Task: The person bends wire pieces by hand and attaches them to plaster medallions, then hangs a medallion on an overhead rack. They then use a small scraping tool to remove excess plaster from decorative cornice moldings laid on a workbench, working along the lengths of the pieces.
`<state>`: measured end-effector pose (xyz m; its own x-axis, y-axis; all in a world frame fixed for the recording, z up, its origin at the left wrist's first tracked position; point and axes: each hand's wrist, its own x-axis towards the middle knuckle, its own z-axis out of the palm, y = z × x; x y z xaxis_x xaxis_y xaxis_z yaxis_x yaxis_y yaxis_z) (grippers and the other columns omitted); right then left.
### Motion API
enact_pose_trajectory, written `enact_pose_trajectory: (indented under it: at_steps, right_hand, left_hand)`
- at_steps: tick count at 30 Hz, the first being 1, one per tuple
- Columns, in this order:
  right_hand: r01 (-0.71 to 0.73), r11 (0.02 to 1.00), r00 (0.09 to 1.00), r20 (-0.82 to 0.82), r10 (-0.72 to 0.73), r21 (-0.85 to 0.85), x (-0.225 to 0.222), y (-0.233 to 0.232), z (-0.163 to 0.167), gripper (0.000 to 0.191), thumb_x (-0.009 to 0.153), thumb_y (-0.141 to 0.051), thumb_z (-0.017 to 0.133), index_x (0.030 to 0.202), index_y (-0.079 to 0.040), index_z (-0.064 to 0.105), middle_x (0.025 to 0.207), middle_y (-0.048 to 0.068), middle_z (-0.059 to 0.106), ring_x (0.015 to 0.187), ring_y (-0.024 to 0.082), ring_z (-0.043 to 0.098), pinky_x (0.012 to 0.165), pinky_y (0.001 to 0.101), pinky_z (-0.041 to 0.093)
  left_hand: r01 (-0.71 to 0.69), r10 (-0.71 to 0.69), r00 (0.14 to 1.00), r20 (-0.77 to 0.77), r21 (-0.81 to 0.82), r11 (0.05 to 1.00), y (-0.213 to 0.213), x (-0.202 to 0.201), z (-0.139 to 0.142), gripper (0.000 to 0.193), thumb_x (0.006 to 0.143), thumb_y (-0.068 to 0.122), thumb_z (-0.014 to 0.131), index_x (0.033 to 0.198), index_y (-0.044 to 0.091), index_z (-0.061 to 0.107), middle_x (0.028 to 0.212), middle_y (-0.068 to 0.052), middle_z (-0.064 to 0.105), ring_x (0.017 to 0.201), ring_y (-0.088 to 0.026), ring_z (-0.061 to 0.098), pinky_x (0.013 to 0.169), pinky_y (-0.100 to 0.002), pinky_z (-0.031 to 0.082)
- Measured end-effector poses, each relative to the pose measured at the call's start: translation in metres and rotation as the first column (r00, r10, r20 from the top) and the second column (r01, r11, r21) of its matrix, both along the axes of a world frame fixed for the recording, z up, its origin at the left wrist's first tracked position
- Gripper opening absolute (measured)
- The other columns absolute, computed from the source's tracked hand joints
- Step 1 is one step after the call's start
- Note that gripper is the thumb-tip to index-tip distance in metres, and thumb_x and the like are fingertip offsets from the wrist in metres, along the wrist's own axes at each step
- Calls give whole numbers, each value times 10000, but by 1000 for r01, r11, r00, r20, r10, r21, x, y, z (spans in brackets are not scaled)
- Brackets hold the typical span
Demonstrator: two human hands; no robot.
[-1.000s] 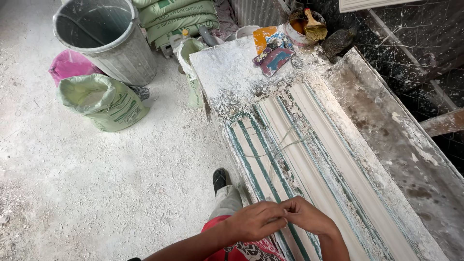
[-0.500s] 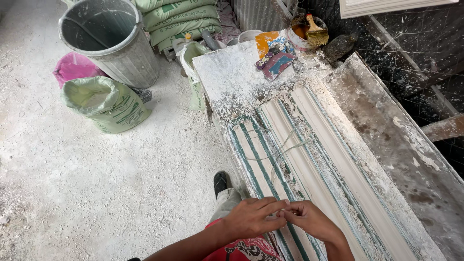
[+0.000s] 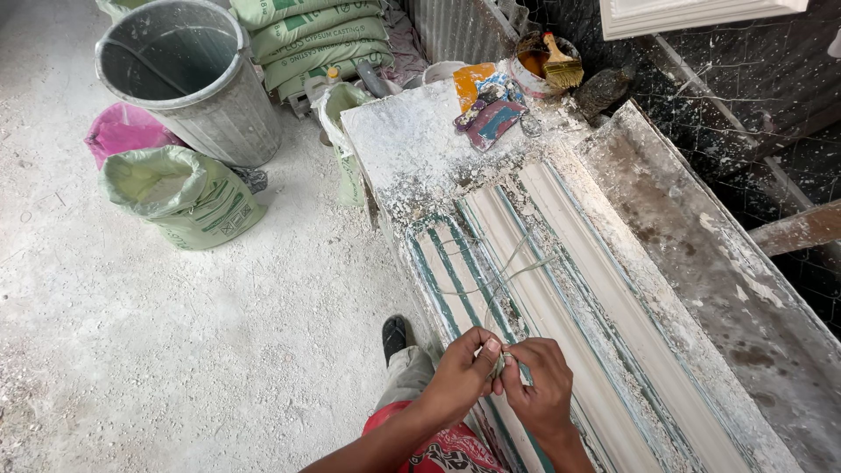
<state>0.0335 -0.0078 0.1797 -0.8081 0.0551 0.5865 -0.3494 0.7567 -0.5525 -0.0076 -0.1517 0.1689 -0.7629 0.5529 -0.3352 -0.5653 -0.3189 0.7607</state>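
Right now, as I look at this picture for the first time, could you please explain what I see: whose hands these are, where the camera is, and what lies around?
The picture comes from a camera worn on a person's head, looking down, so the two bare hands at the bottom are that person's own. The left hand and the right hand meet over a long white mould with green stripes, which lies on a workbench crusted with dried plaster. Together the fingers pinch a small bunch of pale fibre strands; loose strands trail away over the mould. At the far end of the bench stands a small pot with a brush. On the dusty floor to the left are a grey bucket, an open green sack, a pink bag and stacked green sacks.
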Motion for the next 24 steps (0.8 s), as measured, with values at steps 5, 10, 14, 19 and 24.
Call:
enact_pose_trajectory:
  at_steps: [5,10,14,19,24]
  right_hand:
    - [-102,971,995,-46,94,-216,3,4,-15,252,875,46,706,1095,-55,639,966,86,670,886,226,666,763,348,550]
    - [-202,853,978,-142,152,-482,5,5,-35,214,936,48,668,1104,-44,571,1032,109,670,938,196,652,797,303,553]
    - [-185,847,980,-162,119,-499,6,3,-44,176,951,50,669,1076,-37,580,1041,109,636,958,194,646,816,291,562]
    - [-157,798,984,-164,74,-582,6,-3,-46,180,950,71,669,1074,-30,588,1058,97,603,971,169,626,814,270,541]
    - [-51,721,987,76,143,-691,7,1,-37,119,945,69,671,1043,4,657,1005,97,651,913,133,647,777,259,545]
  left_hand:
    - [105,-105,982,-156,-9,994,-8,-9,4,184,1085,218,558,1097,38,594,811,-53,616,645,-69,569,546,-208,421]
    - [32,-18,980,-200,68,997,-7,-6,10,132,1059,140,614,1100,33,547,887,-78,614,690,-75,613,560,-214,434]
    - [-77,69,890,-450,1,997,-7,-1,14,129,1057,92,596,1066,-35,616,1084,-80,588,784,-103,668,613,-229,491]
    - [-132,92,826,-556,-33,991,-7,8,20,163,1052,48,561,1157,-44,645,1173,-98,534,899,-125,653,775,-244,567]
    - [-211,137,794,-592,-58,976,-9,10,17,132,1022,24,613,1120,-39,676,1125,-104,554,897,-131,646,771,-254,576]
